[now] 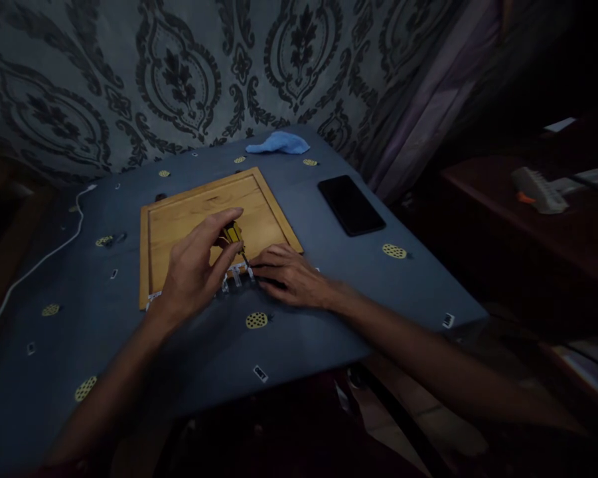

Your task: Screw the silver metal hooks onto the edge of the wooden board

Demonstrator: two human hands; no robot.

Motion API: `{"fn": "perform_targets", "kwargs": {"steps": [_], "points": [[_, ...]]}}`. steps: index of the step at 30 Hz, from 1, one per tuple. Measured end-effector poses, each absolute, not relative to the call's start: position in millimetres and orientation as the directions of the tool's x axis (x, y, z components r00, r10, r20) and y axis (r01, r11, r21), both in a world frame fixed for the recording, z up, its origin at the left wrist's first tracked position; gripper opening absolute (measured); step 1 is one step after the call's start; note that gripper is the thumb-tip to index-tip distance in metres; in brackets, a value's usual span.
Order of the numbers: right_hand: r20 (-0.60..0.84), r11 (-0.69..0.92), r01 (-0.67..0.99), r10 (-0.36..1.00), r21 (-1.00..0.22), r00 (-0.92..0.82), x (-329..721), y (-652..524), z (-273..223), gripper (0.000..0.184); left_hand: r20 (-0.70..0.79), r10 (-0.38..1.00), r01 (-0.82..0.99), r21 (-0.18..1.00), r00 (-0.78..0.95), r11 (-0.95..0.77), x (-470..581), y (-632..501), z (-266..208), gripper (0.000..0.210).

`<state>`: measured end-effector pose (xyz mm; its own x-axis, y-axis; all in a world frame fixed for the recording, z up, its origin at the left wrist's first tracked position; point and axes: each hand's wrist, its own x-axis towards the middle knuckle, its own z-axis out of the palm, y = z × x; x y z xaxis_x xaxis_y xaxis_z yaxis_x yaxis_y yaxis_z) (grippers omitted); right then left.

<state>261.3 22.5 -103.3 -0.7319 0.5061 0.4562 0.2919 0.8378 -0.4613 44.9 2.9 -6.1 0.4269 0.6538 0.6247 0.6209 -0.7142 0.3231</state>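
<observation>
My left hand [192, 265] is closed around the yellow-and-black handle of a screwdriver [234, 234]. The thin shaft slants down to the near edge of a framed wooden board [273, 216] lying on the table. Along that edge runs a pale strip with several small hook-like metal pieces [237, 275]. My right hand [293, 275] rests at the same edge, its fingers bunched together beside the screwdriver's tip. Whatever those fingertips pinch is hidden. Part of the strip disappears behind my left hand.
A blue cloth [281, 143] lies at the back of the table [318, 345], near the patterned curtain. To the board's right is a black phone [351, 204]. A white cable [44, 255] trails down the left side. Further right, a dark red surface carries a white-and-orange object [538, 190].
</observation>
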Motion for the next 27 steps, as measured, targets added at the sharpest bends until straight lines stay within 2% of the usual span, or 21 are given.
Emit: {"fn": "perform_targets", "kwargs": {"steps": [8,14,20,27], "points": [[0.434,0.829,0.301,0.515,-0.471,-0.739,261.7,22.6,-103.0,0.036,0.655,0.646,0.686,0.260,0.392,-0.680,45.6,3.6,-10.1,0.032],[0.456,0.838,0.291,0.505,-0.462,-0.733,261.4,22.8,-104.0,0.033,0.598,0.691,0.652,0.340,0.406,-0.678,44.2,3.2,-6.4,0.037],[0.463,0.839,0.294,0.507,-0.457,-0.727,260.6,22.2,-102.9,0.032,0.645,0.663,0.712,0.254,0.380,-0.655,45.0,4.6,-12.4,0.034],[0.438,0.832,0.303,0.514,-0.465,-0.738,260.8,22.6,-103.1,0.033,0.603,0.695,0.668,0.334,0.391,-0.665,43.9,3.7,-9.2,0.037]]}}
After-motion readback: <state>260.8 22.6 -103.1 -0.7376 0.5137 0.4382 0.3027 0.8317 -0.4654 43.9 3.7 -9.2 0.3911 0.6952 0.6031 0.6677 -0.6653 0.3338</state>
